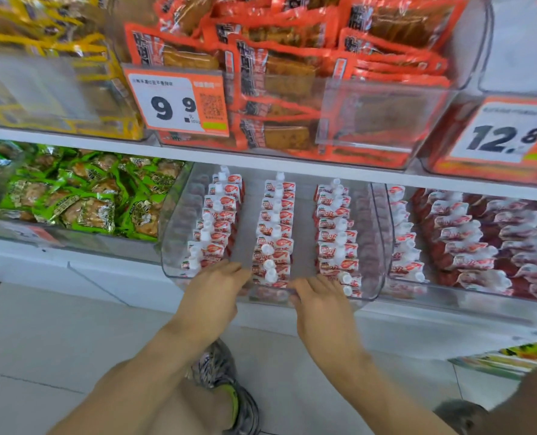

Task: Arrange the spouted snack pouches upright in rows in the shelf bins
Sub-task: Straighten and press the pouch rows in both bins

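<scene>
Our left hand and right hand rest with loosely bent fingers, holding nothing, at the clear bin's front edge; the middle pouch row runs straight back between them.

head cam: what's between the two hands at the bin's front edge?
The front end of the middle pouch row, white caps up, sits between the left hand and the right hand. Both hands rest at the clear bin front.

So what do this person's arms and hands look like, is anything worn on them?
Both forearms are bare, with no sleeves in view. The left hand and right hand wear no gloves, and no rings, watch or bracelet can be seen. Short fingernails, no markings visible.
</scene>
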A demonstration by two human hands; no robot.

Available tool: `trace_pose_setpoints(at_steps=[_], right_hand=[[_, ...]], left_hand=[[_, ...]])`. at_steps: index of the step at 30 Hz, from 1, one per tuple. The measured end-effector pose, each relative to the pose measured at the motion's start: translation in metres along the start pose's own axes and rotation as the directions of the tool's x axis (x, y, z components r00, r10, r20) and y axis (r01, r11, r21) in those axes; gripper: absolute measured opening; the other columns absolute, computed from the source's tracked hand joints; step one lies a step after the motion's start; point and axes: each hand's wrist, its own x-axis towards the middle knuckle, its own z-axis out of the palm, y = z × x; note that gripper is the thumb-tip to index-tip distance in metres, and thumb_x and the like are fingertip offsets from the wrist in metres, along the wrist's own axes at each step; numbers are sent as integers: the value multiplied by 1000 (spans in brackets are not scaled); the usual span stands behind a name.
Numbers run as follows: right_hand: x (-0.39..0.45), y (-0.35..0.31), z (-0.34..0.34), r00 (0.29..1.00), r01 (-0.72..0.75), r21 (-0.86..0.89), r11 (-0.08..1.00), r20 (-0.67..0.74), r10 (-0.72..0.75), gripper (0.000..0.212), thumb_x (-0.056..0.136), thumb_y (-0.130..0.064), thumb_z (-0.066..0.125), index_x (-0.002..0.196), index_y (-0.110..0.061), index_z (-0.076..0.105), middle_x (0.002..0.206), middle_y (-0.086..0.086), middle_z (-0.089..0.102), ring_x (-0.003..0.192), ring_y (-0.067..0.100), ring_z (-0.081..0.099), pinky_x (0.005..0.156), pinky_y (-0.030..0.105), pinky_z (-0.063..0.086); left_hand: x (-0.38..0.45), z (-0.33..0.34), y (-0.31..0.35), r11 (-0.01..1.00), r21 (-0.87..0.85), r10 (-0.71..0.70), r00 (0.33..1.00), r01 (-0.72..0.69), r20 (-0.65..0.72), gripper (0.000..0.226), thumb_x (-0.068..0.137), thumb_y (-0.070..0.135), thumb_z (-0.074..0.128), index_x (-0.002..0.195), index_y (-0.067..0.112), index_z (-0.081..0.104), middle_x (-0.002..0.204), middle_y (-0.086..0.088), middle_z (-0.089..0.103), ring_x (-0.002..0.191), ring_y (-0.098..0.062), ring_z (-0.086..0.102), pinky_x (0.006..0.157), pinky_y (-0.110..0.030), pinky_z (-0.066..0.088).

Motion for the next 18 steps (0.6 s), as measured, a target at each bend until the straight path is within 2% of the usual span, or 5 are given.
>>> trace_pose_setpoints(at_steps=[3, 6, 9, 15, 18], right_hand=[[7, -3, -7, 999, -43, 78, 996, 8, 42, 50, 42, 7, 86, 82, -16, 67, 72, 0, 65, 69, 22, 61, 60, 30, 48], [18, -5, -19, 998, -55, 131, 990, -10, 56, 45, 49, 9, 80, 85, -15, 67, 76, 2, 66, 74, 25, 61, 64, 31, 47], [33, -1, -22, 998, -61, 192, 980, 5, 61, 42, 58, 13, 72, 90, -13, 69, 80, 6, 67, 77, 30, 62, 67, 36, 51], [51, 20, -15, 995, -95, 203, 974, 8, 95, 40, 58, 15, 74, 87, -13, 72, 76, 7, 68, 75, 31, 63, 65, 32, 49], [38, 25, -7, 998, -63, 157, 986, 29, 59, 40, 59, 11, 79, 89, -15, 70, 78, 3, 66, 77, 28, 62, 67, 32, 48]], left_hand=[[1, -3, 0, 997, -82, -1, 997, -5, -76, 38, 51, -9, 82, 75, 16, 67, 72, 4, 58, 71, -22, 57, 56, -32, 50], [9, -11, 1, 988, -153, -30, 982, 1, -186, 29, 65, -9, 75, 82, 13, 70, 77, 0, 62, 75, -26, 58, 65, -37, 50], [25, -11, -1, 988, -152, -50, 974, 16, -222, 25, 68, -9, 74, 81, 12, 69, 78, -1, 62, 77, -25, 57, 68, -37, 49], [47, -3, 5, 986, -168, -47, 980, 14, -192, 23, 65, -5, 80, 74, 14, 72, 68, 0, 63, 66, -26, 60, 63, -32, 50], [47, 4, 10, 988, -152, -38, 993, 21, -110, 28, 60, -9, 79, 73, 15, 73, 68, 0, 64, 65, -27, 61, 60, -32, 52]])
